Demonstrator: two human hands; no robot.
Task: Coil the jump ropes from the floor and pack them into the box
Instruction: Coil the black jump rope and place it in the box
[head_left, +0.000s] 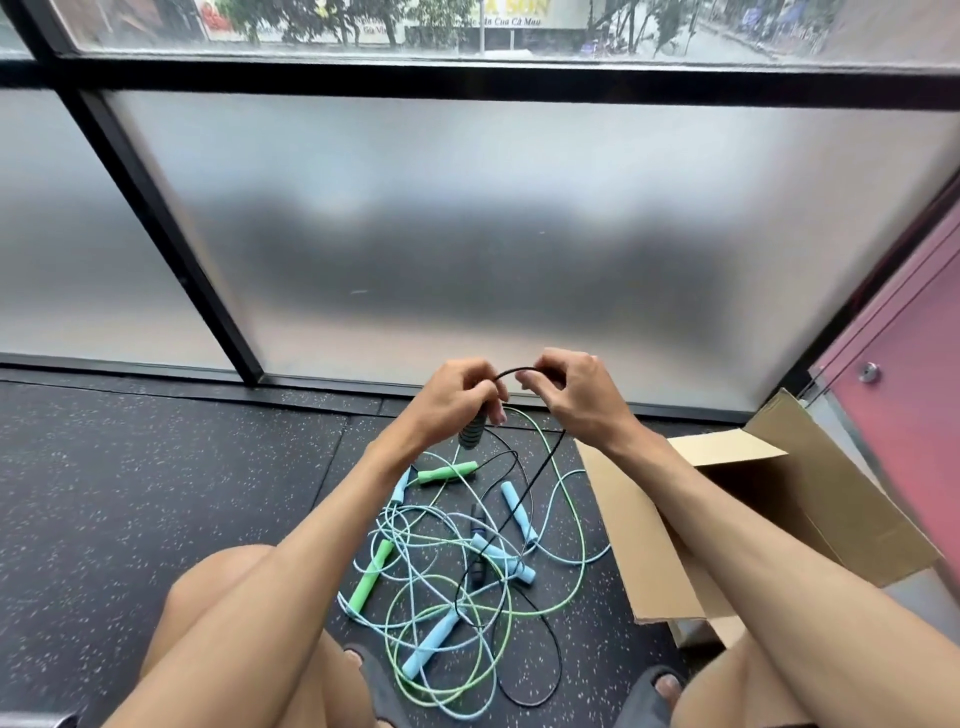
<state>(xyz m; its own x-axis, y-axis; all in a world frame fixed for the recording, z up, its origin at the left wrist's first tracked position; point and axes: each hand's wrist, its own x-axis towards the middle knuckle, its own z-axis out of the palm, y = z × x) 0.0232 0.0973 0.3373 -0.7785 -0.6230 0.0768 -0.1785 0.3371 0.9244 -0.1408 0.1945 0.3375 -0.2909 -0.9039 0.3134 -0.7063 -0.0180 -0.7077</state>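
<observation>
My left hand (457, 395) grips the ribbed dark handle (471, 434) of a black jump rope, held upright above the floor. My right hand (563, 387) pinches the black cord (511, 370) where it arches between both hands. The rest of that cord hangs down to the pile. On the floor below lies a tangle of green ropes (571, 499) and light blue ropes (436, 639), with green handles (370, 577) and blue handles (517, 504). A second black handle (477, 519) lies in the tangle. The open cardboard box (779, 499) stands to the right.
A frosted glass wall with black frames (166, 228) rises just beyond the pile. A dark red door (904, 395) stands at the far right behind the box. The floor is black speckled rubber matting (156, 493). My knees and sandalled feet (654, 691) border the pile.
</observation>
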